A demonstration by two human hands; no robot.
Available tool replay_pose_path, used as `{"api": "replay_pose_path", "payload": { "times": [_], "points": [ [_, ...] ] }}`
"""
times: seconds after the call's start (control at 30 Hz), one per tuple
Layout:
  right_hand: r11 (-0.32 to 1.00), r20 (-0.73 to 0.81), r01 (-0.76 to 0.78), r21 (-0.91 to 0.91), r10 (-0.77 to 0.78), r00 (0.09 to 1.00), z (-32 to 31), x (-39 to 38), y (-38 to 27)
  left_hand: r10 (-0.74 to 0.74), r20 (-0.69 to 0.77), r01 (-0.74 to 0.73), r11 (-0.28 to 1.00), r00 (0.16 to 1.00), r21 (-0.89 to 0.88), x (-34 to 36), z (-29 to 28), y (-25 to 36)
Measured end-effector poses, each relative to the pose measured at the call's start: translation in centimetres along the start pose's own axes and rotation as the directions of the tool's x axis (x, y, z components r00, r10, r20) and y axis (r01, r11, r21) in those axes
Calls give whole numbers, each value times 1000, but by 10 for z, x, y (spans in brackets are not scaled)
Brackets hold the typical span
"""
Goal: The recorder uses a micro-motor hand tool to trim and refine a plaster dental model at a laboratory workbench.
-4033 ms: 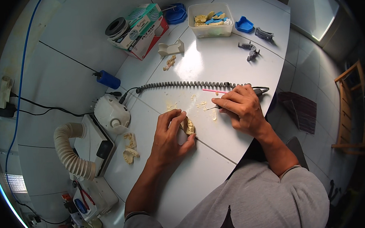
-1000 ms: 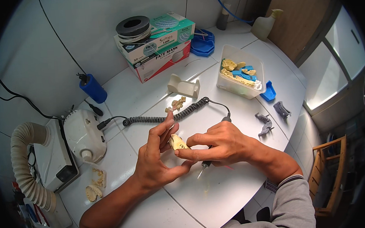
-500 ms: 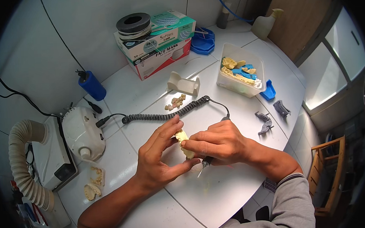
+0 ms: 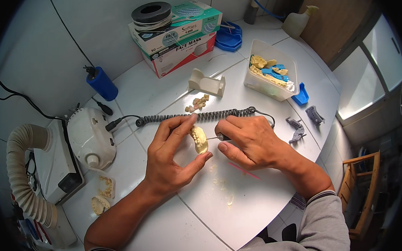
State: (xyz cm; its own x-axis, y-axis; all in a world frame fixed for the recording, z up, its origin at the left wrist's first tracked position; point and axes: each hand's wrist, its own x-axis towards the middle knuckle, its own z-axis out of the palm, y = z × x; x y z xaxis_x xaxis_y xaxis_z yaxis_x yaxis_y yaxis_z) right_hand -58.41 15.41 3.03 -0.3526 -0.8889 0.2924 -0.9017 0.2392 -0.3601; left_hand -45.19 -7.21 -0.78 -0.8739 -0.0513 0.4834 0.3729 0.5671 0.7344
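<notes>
The white tiled bench (image 4: 170,227) carries a white motor unit (image 4: 90,136), a coiled black cord (image 4: 196,116), a blue cup (image 4: 102,84), stacked cardboard boxes (image 4: 178,36), a clear tub (image 4: 271,72) of casts, loose plaster casts (image 4: 102,194), and plaster crumbs (image 4: 222,183).

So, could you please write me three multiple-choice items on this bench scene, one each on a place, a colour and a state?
1. Where is the black coiled cord?
A. on the white tabletop, beyond the hands
B. inside the clear tub
C. on the boxes

2. What colour is the cylindrical cup by the wall?
A. red
B. blue
C. yellow

3. How is the pale yellow plaster dental cast held?
A. lying flat, untouched
B. pinched in the left hand
C. clamped in a vice

Answers: 1 A, it stretches across the table; 2 B, plainly blue; 3 B, thumb and fingers grip it while the right hand brings a thin tool tip to it.
</notes>
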Motion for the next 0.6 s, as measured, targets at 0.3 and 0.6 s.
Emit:
{"api": "replay_pose_path", "payload": {
  "times": [0.3, 0.6],
  "points": [
    [999, 40, -33, -38, 34, 999, 9, 1, 6, -36, 23, 36, 999, 999, 10, 6, -1, -4],
    [993, 67, -70, -99, 77, 995, 9, 0, 7, -162, 84, 169, 982, 983, -83, 4, 1, -8]
  ]
}}
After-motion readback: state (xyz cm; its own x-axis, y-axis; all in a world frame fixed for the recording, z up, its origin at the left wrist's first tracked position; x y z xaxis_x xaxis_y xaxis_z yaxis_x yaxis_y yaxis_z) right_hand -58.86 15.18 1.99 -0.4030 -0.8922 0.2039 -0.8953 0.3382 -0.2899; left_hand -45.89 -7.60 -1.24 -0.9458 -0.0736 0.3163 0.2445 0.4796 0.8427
